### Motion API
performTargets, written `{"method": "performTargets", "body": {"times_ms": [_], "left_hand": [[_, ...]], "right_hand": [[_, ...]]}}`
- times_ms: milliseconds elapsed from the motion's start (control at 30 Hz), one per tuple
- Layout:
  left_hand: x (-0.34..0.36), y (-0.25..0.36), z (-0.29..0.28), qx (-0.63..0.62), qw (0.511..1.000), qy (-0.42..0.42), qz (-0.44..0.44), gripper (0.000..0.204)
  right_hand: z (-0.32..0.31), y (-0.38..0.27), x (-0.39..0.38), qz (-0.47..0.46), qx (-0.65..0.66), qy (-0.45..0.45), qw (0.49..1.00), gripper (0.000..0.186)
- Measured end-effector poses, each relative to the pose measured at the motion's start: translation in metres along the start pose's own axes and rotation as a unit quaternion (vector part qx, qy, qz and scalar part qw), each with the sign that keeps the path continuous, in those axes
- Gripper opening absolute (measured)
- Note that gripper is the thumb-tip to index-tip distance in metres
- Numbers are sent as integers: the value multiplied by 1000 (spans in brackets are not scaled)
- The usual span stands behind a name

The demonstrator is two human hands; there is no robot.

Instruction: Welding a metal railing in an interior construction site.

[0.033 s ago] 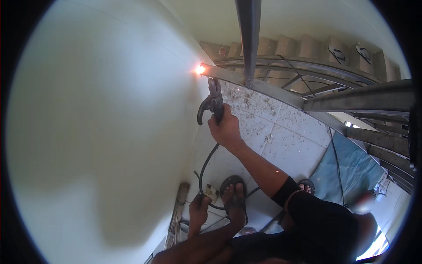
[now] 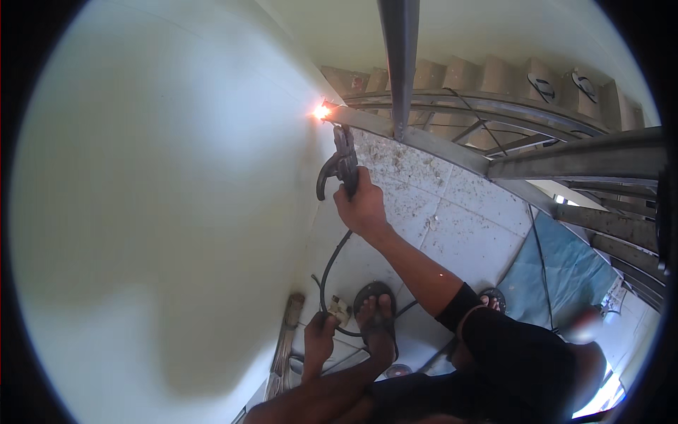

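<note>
My right hand (image 2: 361, 205) is wrapped round the handle of a dark welding electrode holder (image 2: 345, 159), its jaws pointing away from me. Just beyond the jaws, a bright welding arc (image 2: 322, 111) glows with small sparks where the end of a flat metal rail (image 2: 364, 119) meets the pale wall. The electrode itself is lost in the glare. Low at the left, my left hand (image 2: 319, 340) is closed beside my foot, next to the black cable (image 2: 328, 272); what its fingers hold is hidden.
A metal post (image 2: 400, 63) rises from the rail. Curved railing bars (image 2: 579, 166) and stairs (image 2: 487, 74) with slippers lie beyond. The pale wall (image 2: 176, 198) stands at left. Debris litters the floor tiles (image 2: 466, 226). A blue-green sheet (image 2: 558, 265) lies at right.
</note>
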State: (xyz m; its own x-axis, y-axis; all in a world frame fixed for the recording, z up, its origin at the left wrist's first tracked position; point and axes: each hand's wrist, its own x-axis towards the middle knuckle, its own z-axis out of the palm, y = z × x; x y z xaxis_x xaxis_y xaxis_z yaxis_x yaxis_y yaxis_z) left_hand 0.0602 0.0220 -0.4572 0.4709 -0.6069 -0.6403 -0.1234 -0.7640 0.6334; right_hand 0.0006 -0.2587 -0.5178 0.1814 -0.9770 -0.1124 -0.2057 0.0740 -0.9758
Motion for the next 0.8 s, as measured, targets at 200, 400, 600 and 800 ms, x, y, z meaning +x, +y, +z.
{"method": "performTargets", "body": {"times_ms": [200, 400, 600, 800], "left_hand": [[-1, 1, 2, -19, 1000, 8, 1, 26], [1, -10, 1, -49, 999, 2, -2, 27], [0, -12, 0, -34, 999, 4, -5, 26], [0, 18, 0, 33, 999, 0, -35, 25]], "right_hand": [[3, 0, 1, -9, -1, -11, 1000, 30], [7, 5, 2, -60, -9, 17, 998, 33], [7, 1, -1, -12, 6, -3, 1000, 30], [6, 10, 2, -62, -10, 21, 998, 33]]}}
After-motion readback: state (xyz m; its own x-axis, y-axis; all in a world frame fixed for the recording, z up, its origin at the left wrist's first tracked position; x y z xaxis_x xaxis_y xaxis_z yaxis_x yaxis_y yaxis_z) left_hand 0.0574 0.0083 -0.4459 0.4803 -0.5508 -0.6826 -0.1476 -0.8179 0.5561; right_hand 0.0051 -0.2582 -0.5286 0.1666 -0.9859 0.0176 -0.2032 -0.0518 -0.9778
